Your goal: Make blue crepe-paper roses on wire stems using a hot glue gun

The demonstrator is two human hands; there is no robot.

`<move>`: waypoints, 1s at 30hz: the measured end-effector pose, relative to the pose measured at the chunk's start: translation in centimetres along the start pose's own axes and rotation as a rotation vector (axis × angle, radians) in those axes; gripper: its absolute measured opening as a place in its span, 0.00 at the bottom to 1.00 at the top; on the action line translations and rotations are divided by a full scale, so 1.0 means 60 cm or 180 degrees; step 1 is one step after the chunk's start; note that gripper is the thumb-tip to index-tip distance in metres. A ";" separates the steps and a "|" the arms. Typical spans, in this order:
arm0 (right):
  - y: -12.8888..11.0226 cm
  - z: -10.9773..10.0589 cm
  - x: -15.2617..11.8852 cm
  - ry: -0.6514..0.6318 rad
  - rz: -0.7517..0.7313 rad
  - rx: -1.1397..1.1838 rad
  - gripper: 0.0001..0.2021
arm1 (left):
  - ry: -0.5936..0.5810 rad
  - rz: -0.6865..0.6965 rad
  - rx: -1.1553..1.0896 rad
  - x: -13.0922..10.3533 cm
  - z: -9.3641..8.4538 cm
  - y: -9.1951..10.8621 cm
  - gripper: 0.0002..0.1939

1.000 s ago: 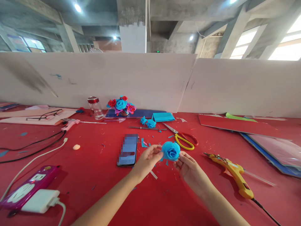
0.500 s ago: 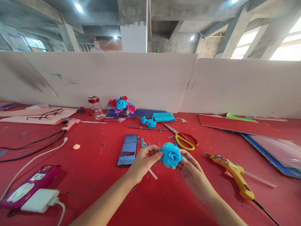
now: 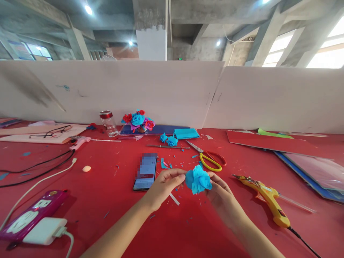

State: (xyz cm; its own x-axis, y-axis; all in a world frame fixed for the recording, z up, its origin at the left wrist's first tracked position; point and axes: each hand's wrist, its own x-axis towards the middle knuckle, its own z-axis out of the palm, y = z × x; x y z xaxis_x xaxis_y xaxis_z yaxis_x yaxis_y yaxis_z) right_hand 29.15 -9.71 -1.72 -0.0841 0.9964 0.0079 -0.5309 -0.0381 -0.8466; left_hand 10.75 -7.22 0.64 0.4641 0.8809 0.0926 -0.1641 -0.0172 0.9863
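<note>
Pinched between left hand and right hand: blue flower, held above red table

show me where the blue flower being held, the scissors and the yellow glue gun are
blue flower (image 3: 198, 181): head view, on its middle petals
scissors (image 3: 200, 151): head view, about where blades meet handles
yellow glue gun (image 3: 273, 202): head view, on its yellow body
</note>
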 end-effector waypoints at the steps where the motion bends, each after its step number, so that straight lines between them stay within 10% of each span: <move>1: 0.000 0.000 0.000 -0.0005 0.0004 0.0018 0.08 | -0.0046 0.0012 -0.0006 0.000 0.000 0.001 0.11; 22: 0.000 0.003 -0.004 0.0134 0.0013 -0.0504 0.09 | 0.0374 -0.0174 -0.0011 0.006 0.000 -0.005 0.10; 30: -0.003 0.007 0.000 0.0333 0.0017 -0.0168 0.10 | 0.0033 -0.0030 -0.0076 0.001 0.005 -0.006 0.24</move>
State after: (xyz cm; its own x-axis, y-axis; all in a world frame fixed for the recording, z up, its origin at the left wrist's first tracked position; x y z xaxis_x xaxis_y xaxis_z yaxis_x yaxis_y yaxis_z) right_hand 28.89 -9.74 -1.37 0.0032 0.9987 -0.0501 -0.4854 -0.0422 -0.8733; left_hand 11.08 -7.32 0.31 0.4567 0.8859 0.0818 -0.1805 0.0022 0.9836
